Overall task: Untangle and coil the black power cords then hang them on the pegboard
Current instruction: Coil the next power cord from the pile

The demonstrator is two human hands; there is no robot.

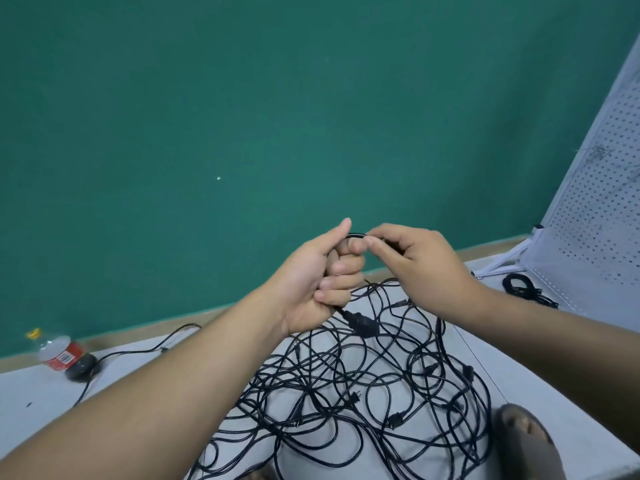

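Both hands are up in front of the green wall [277,98], working one black cord [356,234]. The left hand [318,282] is a closed fist, fingers curled round the cord, thumb pointing up. Below that fist the cord's plug [362,325] dangles free, just above the pile. The right hand [419,258] comes in from the other side, and its thumb and forefinger pinch the same cord right beside the left thumb. A short black arc of cable shows between the two hands. The other right fingers are loosely bent, touching nothing that can be seen.

Under the hands lies the tangle of black power cords [346,393], a wide knot of loops and plugs spread over the white floor [540,382]. There's no telling one cord from another in there. Strands from the heap rise toward the hands.

Over on the right, the white pegboard [595,216] leans up on its stand. One coiled cord [517,285] lies on the floor at its foot, well apart from the tangle. Far left, a plastic bottle [60,355] with a red label and yellow cap lies on its side near the wall. A thin black cable [138,351] runs past it.
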